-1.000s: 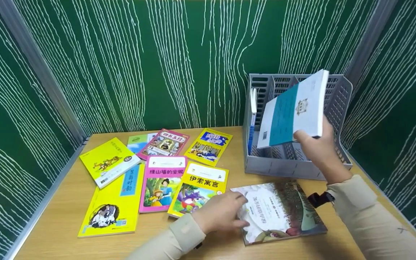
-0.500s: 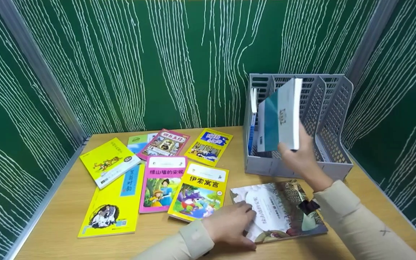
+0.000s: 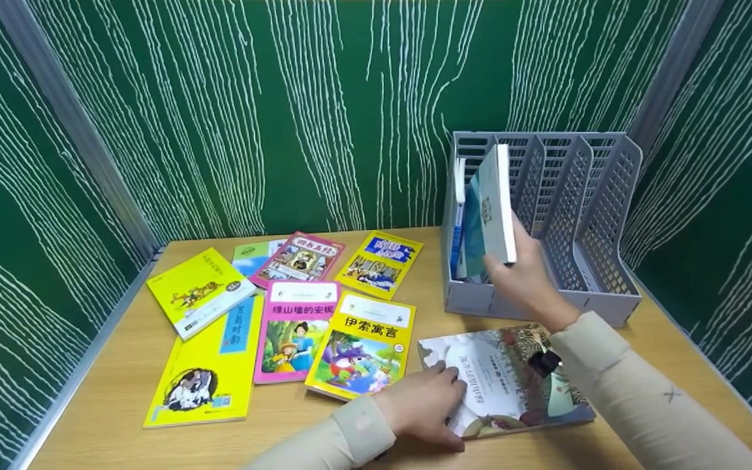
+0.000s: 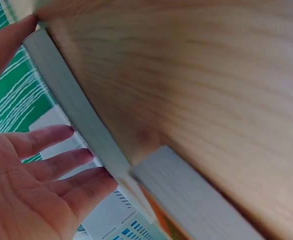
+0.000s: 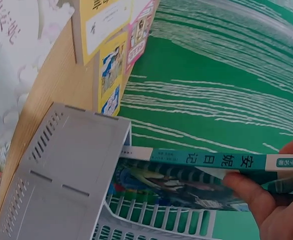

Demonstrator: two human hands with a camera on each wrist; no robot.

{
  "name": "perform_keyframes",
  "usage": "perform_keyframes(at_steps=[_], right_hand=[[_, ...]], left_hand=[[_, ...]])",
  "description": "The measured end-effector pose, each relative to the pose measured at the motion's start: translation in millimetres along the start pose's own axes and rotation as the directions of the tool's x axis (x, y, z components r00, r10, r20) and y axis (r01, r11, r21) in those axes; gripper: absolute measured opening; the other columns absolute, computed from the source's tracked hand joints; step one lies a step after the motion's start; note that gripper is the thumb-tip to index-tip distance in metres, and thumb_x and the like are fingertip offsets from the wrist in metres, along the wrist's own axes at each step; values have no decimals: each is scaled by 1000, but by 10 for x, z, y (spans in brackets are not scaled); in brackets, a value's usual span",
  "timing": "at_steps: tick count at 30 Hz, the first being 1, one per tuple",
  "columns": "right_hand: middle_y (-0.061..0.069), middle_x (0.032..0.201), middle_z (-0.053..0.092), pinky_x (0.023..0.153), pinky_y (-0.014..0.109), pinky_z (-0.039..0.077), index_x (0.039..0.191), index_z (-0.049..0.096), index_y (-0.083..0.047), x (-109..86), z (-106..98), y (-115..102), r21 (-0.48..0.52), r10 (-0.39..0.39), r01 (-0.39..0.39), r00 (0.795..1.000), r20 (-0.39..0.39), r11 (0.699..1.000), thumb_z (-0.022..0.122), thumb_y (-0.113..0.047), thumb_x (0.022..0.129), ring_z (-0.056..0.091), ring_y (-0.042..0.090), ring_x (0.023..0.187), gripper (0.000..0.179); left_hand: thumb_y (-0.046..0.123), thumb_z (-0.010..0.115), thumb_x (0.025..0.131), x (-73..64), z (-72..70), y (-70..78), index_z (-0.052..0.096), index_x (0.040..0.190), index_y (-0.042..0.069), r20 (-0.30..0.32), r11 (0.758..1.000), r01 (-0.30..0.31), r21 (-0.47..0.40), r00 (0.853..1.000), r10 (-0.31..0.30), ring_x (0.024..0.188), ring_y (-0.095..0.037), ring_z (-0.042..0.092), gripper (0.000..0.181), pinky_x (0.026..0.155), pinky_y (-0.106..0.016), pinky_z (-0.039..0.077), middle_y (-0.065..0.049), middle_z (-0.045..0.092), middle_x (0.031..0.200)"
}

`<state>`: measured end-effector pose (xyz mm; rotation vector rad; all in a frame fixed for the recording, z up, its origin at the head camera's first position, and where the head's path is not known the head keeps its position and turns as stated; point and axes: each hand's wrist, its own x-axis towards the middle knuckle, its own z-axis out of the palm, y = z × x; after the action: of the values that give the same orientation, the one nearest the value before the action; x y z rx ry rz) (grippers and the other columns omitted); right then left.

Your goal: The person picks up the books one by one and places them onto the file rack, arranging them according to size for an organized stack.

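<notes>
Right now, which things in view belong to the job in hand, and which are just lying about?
Seemingly in the job:
teal and white book in the right hand
grey rack
patterned book touched by the left hand

Untouched, apparently just lying about for now:
four yellow books
two pink books
blue-green book, partly covered

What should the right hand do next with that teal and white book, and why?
Probably ease the teal and white book down into the gray rack's left end: the right hand grips it, its lower edge seems to be behind the rack's front wall, and another book stands there.
</notes>
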<state>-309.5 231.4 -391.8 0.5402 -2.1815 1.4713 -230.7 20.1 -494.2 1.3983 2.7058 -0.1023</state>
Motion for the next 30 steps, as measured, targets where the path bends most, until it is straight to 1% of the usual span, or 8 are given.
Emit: perform_keyframes(at_steps=[3, 10, 18, 20, 23, 26, 28, 30], right_hand=[[16, 178, 30, 120, 75, 38, 175, 22, -16, 84, -1, 27, -1, 33, -33, 999, 39, 999, 53, 18, 92, 35, 51, 160, 95], [18, 178, 30, 123, 78, 31, 174, 25, -16, 246, 13, 142, -20, 90, -89, 993, 81, 996, 55, 14, 94, 30, 50, 162, 90], [18, 178, 30, 126, 74, 30, 174, 25, -15, 397, 34, 274, -67, 183, -177, 978, 100, 982, 54, 9, 95, 29, 48, 163, 88], [18, 178, 30, 126, 74, 31, 174, 25, -15, 423, 40, 295, -83, 224, -216, 969, 103, 973, 54, 8, 95, 30, 48, 163, 87], [20, 177, 31, 125, 74, 33, 174, 24, -14, 451, 56, 316, -101, 282, -272, 953, 108, 957, 54, 6, 96, 31, 50, 162, 86], [23, 176, 33, 123, 73, 36, 174, 24, -12, 472, 79, 334, -120, 329, -317, 938, 107, 941, 55, 5, 97, 33, 51, 160, 84], [25, 174, 35, 122, 73, 37, 174, 23, -11, 483, 92, 349, -122, 348, -335, 931, 107, 934, 54, 5, 98, 35, 52, 159, 84], [26, 173, 35, 122, 72, 37, 174, 23, -10, 493, 100, 363, -136, 364, -350, 925, 105, 927, 53, 4, 99, 36, 52, 158, 82]], left_hand=[[68, 84, 84, 22, -36, 7, 69, 134, 15, 24, 1000, 11, 1, 1000, -11, 121, -17, 65, 74, 105, -28, 57, -1, 70, 131], [61, 88, 82, 51, -90, 47, 72, 110, 20, 44, 999, 23, 26, 999, -24, 102, -15, 65, 52, 84, -28, 58, 2, 70, 112], [58, 89, 80, 82, -108, 91, 71, 111, 21, 50, 999, 27, 48, 998, -29, 95, -16, 62, 51, 76, -28, 55, 1, 69, 108], [58, 90, 80, 90, -114, 100, 71, 113, 21, 56, 999, 28, 45, 998, -31, 98, -17, 64, 52, 79, -29, 57, 0, 70, 110], [57, 90, 81, 100, -124, 120, 72, 114, 20, 77, 999, 35, 36, 996, -38, 112, -24, 71, 54, 91, -34, 61, -5, 74, 123], [57, 91, 80, 111, -131, 141, 72, 117, 19, 89, 998, 40, 38, 995, -43, 124, -32, 71, 57, 100, -38, 62, -10, 74, 131], [57, 91, 80, 122, -138, 149, 73, 118, 19, 96, 998, 38, 40, 994, -42, 123, -31, 72, 58, 102, -40, 62, -9, 75, 129], [57, 92, 79, 134, -142, 151, 73, 115, 20, 100, 999, 34, 36, 994, -37, 116, -26, 73, 55, 100, -39, 62, -5, 76, 120]])
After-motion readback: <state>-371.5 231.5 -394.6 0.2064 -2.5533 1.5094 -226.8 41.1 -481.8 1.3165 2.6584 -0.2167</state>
